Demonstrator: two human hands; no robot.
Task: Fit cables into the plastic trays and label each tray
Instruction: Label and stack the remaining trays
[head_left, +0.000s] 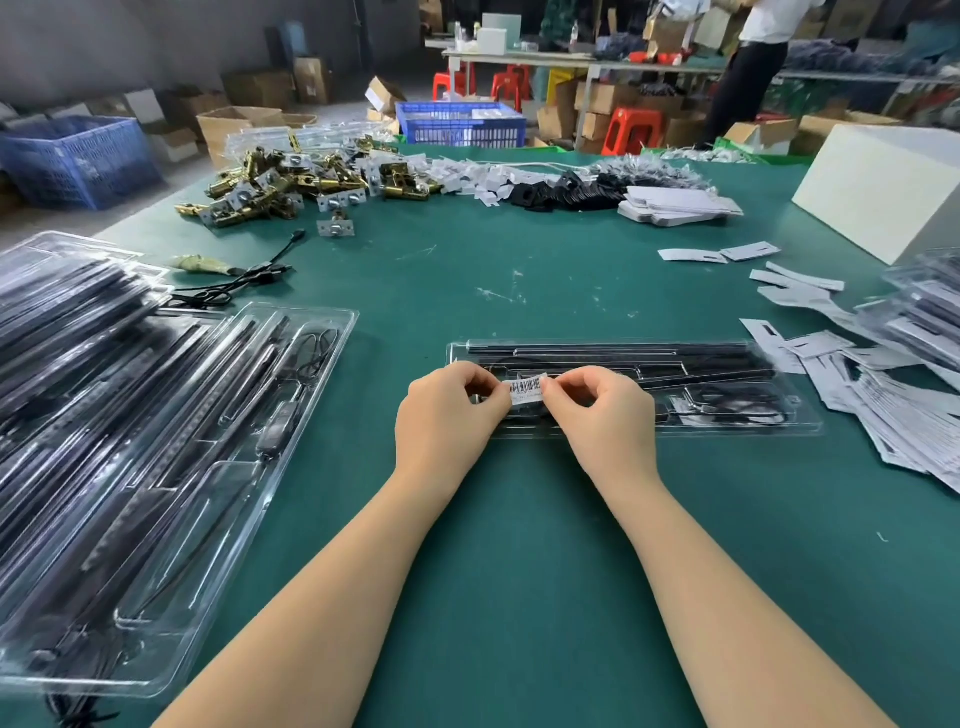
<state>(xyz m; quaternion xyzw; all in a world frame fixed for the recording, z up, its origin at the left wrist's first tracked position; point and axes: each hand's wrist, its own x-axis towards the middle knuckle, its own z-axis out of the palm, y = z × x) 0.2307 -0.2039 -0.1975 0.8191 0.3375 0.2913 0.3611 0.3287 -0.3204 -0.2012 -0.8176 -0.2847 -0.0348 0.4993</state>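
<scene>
I have my left hand (449, 410) and right hand (605, 415) pinching the barcode label (525, 391) over the tray (727, 415); uneven pressing could stick it crooked.

Both hands (524, 410) pinch barcode label (525, 389) over tray (727, 384).

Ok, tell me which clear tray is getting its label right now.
The lone clear tray lying crosswise mid-table: both hands pinch a barcode label over it. The trays stacked at left and far right go untouched.

table (519, 270) green | label (525, 389) white, black barcode | crate (460, 124) blue
</scene>
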